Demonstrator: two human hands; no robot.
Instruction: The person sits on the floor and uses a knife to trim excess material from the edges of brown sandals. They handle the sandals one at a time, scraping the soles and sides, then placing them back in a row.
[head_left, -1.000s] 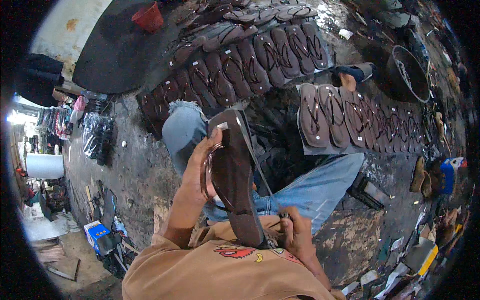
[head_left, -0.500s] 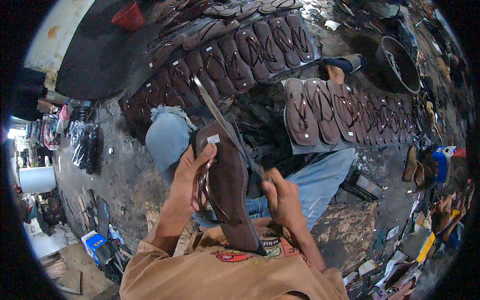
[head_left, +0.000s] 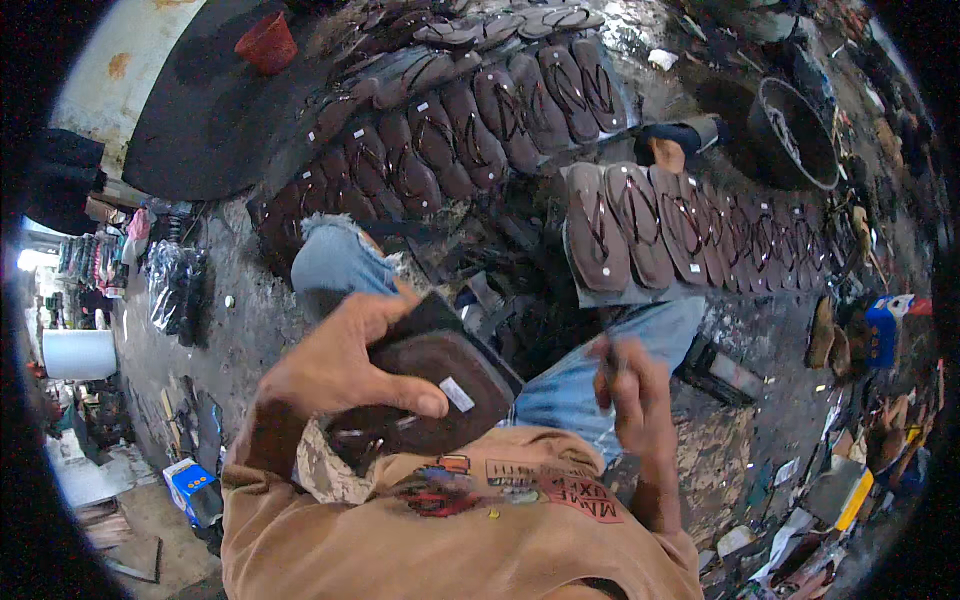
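The left hand (head_left: pixel 345 352) is clamped around a flat, dark brown sandal with a smooth, leather-like surface (head_left: pixel 483 362), its thumb pressed on top and its other fingers bent over the far left edge. The sandal is held at a slant above the person's lap, close to the tan printed shirt (head_left: pixel 470 540). Its rounded end faces the far right and carries a small white rectangular label (head_left: pixel 457 393) just beside the thumb tip. Around that end a black, flat sheet (head_left: pixel 455 317) juts past the brown outline, with a straight border and an angular corner. Glossy highlights show on the sandal's near left part, which the hand partly shades.

The right hand (head_left: pixel 632 390) is raised to the right, apart from the sandal, with its fingers curled in. Motion blurs it; it seems to pinch a dark, thin object (head_left: pixel 607 352) whose kind cannot be made out.

Beyond the blue denim trousers (head_left: pixel 345 262), similar brown thong sandals lie in a far row (head_left: pixel 420 150) and a right-hand row (head_left: pixel 600 240).
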